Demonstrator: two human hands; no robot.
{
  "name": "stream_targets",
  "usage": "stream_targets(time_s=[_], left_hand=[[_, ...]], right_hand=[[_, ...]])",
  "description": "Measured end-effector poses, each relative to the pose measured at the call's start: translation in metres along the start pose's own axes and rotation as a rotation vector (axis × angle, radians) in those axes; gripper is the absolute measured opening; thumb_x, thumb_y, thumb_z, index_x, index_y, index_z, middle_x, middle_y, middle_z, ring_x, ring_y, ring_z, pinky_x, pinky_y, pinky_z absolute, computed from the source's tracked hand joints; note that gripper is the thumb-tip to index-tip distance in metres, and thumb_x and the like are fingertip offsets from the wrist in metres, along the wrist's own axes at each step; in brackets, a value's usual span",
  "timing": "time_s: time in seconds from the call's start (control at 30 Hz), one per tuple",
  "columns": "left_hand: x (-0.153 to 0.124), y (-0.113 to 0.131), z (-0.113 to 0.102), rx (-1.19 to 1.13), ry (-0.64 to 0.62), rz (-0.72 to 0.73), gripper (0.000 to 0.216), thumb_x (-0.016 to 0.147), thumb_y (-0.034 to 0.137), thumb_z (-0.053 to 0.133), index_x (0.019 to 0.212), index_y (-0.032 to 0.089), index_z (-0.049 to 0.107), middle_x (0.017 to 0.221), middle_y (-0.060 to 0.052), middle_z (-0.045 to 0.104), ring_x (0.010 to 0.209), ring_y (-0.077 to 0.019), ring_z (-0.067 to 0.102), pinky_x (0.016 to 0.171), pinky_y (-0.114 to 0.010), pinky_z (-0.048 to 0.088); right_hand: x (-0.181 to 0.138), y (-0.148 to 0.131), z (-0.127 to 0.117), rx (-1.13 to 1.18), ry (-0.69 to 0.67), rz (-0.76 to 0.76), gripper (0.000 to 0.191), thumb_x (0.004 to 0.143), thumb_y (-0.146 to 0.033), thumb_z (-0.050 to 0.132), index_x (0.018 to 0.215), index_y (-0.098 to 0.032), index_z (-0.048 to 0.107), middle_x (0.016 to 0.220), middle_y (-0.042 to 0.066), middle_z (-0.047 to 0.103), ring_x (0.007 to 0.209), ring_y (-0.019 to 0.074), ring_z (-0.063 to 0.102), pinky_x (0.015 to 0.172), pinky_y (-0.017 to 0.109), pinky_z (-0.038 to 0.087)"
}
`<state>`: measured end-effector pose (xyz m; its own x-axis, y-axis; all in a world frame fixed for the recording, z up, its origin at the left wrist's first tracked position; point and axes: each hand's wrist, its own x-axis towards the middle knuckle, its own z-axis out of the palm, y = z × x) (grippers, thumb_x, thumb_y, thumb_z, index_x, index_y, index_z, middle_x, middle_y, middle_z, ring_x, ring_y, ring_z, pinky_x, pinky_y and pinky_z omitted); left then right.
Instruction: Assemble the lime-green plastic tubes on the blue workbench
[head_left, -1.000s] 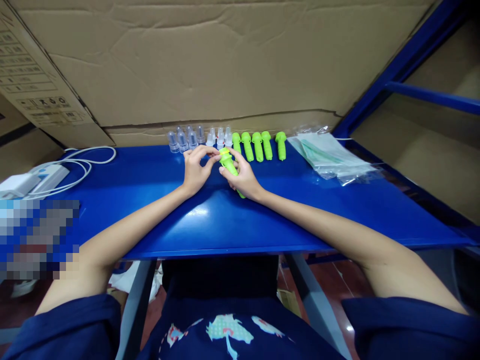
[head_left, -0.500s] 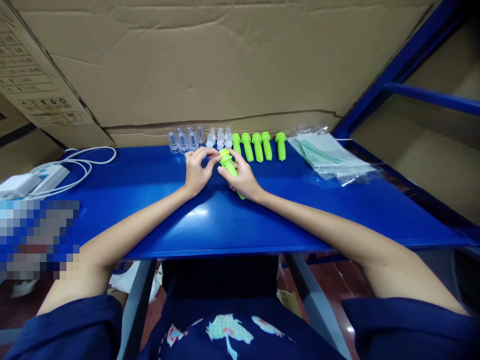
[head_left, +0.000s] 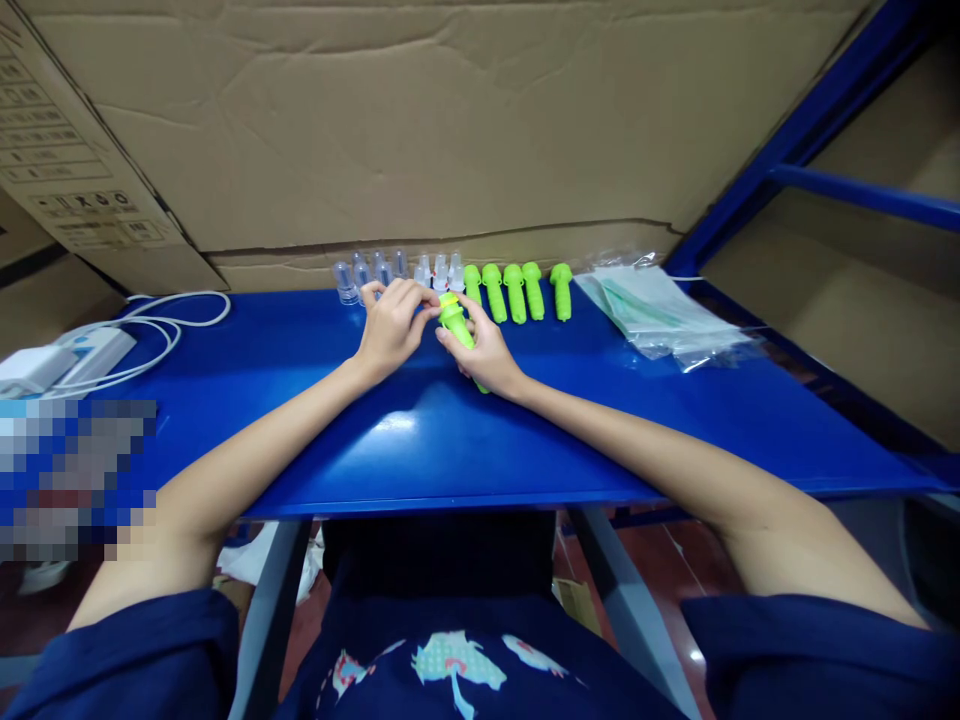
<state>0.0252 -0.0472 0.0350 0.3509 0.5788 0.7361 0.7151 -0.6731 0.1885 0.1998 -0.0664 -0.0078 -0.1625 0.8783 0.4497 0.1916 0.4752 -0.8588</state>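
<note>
A lime-green plastic tube, shaped like a small flashlight body (head_left: pixel 456 322), leans in my right hand (head_left: pixel 487 355), its wider head upward and its narrow end below my palm. My right fingers are wrapped around it. A yellowish band shows at the head's rim. My left hand (head_left: pixel 394 325) is at the left of that rim, thumb and fingertips pinched together against it; whatever may be between them is too small to tell. Just behind my hands stand several more of these green tubes (head_left: pixel 514 293), with small clear caps (head_left: pixel 441 275) and larger clear covers (head_left: pixel 361 275) to their left.
Clear plastic bags with a white and green sheet (head_left: pixel 645 310) lie at the right of the blue table (head_left: pixel 600 430). A white power strip (head_left: pixel 97 355) with a looped cable sits at the left. Cardboard (head_left: pixel 450 130) walls the back; a blue metal frame (head_left: pixel 750 170) rises at right.
My left hand has shifted slightly up and left, its wrist raised, with the fingertips still at the tube's rim. My right hand and the tube have barely moved.
</note>
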Motion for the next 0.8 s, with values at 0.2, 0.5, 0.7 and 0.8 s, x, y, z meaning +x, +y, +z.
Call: stream_targets(time_s=[0.2, 0.5, 0.7, 0.8], left_hand=[[-0.003, 0.001, 0.01, -0.019, -0.011, -0.054, 0.03, 0.104, 0.041, 0.042, 0.092, 0.021, 0.061, 0.094, -0.008, 0.07, 0.097, -0.027, 0.062, 0.095, -0.045, 0.029], [-0.008, 0.007, 0.017, -0.04, -0.047, -0.109, 0.03, 0.105, 0.038, 0.034, 0.093, 0.021, 0.056, 0.098, -0.009, 0.07, 0.097, -0.0268, 0.061, 0.091, -0.044, 0.028], [-0.011, 0.011, 0.016, -0.024, -0.015, -0.094, 0.029, 0.105, 0.036, 0.036, 0.092, 0.021, 0.057, 0.097, -0.009, 0.07, 0.096, -0.026, 0.061, 0.091, -0.043, 0.027], [-0.01, 0.012, 0.012, -0.018, 0.007, -0.092, 0.028, 0.105, 0.037, 0.039, 0.093, 0.022, 0.059, 0.097, -0.007, 0.071, 0.097, -0.0259, 0.061, 0.093, -0.044, 0.026]], right_hand=[[0.001, 0.002, 0.0, 0.017, 0.007, -0.062, 0.056, 0.091, -0.042, 0.066, 0.14, -0.024, 0.046, 0.078, 0.001, 0.059, 0.055, 0.015, 0.052, 0.049, 0.029, 0.049], [0.001, 0.003, 0.003, 0.02, 0.048, -0.056, 0.058, 0.092, -0.043, 0.064, 0.142, -0.024, 0.044, 0.108, 0.01, 0.067, 0.093, 0.0245, 0.068, 0.07, 0.037, 0.061], [0.003, 0.002, 0.004, 0.057, 0.061, -0.071, 0.06, 0.091, -0.045, 0.066, 0.142, -0.025, 0.043, 0.111, 0.01, 0.066, 0.094, 0.0247, 0.069, 0.068, 0.036, 0.062], [0.004, 0.003, 0.002, 0.085, 0.038, -0.074, 0.061, 0.09, -0.047, 0.067, 0.142, -0.027, 0.043, 0.1, 0.007, 0.067, 0.077, 0.0209, 0.068, 0.056, 0.032, 0.058]])
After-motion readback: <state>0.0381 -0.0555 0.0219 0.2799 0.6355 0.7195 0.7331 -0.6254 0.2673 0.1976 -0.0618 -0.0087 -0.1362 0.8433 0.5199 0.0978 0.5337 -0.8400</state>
